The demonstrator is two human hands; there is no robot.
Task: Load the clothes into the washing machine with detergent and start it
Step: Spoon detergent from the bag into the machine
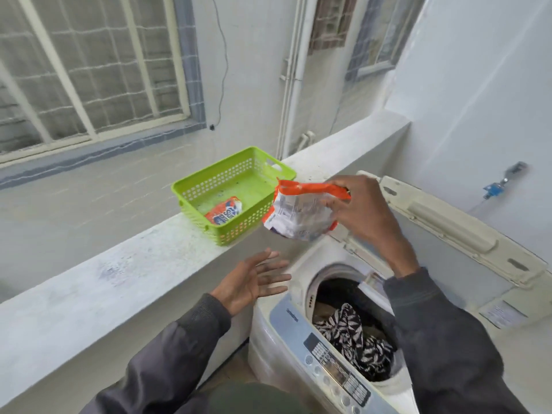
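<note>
My right hand (363, 210) grips a white and orange detergent packet (298, 212) by its orange top edge, held in the air between the green basket and the washer. My left hand (254, 280) hovers with fingers spread, palm up, just left of the washing machine (286, 327). The top-loading machine has its lid (448, 228) raised. Black and white patterned clothes (352, 336) lie in the drum. A second orange and blue detergent packet (225, 213) lies in the green basket (191, 192).
The basket stands on a white concrete ledge (119, 273) running along the left. The control panel (334, 369) with round buttons faces me at the machine's front. A blue tap (495, 186) sticks out of the right wall. Barred windows lie beyond the ledge.
</note>
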